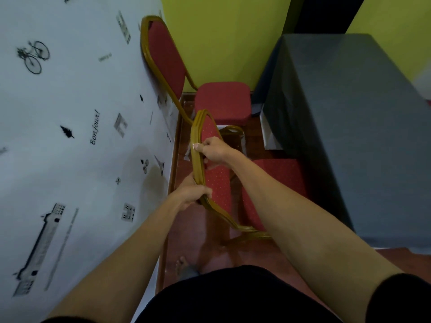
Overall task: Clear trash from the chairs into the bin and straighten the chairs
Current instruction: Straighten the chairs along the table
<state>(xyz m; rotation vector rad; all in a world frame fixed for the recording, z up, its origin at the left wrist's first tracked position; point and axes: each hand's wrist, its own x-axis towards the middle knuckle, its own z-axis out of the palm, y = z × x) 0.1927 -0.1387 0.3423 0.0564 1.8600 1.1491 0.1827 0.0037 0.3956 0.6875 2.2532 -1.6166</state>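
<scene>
- The wall [70, 136] on the left is pale, smooth wallpaper printed with black bicycles, buildings and the word "Bonjour!"; both chairs stand close along it.
- The worktop [349, 136] on the right is a long block draped in dull grey cloth, so the chairs sit in a narrow lane of glossy red-brown floor [186, 241].
- The far chair [221, 101] sits in the corner, back toward the wall, with a plain red padded seat and curved gold metal frame.
- The near chair [217, 183], directly ahead of the person, has red fabric dotted with small pale specks; its backrest rail runs away from the body, roughly parallel to the wall.
- The right hand [214, 151] is closed on the rail's far, upper stretch, thumb pressed on the gold tube.
- The left hand [194, 194] is wrapped around the same rail lower down, nearer the body; straightening likely means swinging the back toward the wall.
- No trash or bin is visible on either seat.
</scene>
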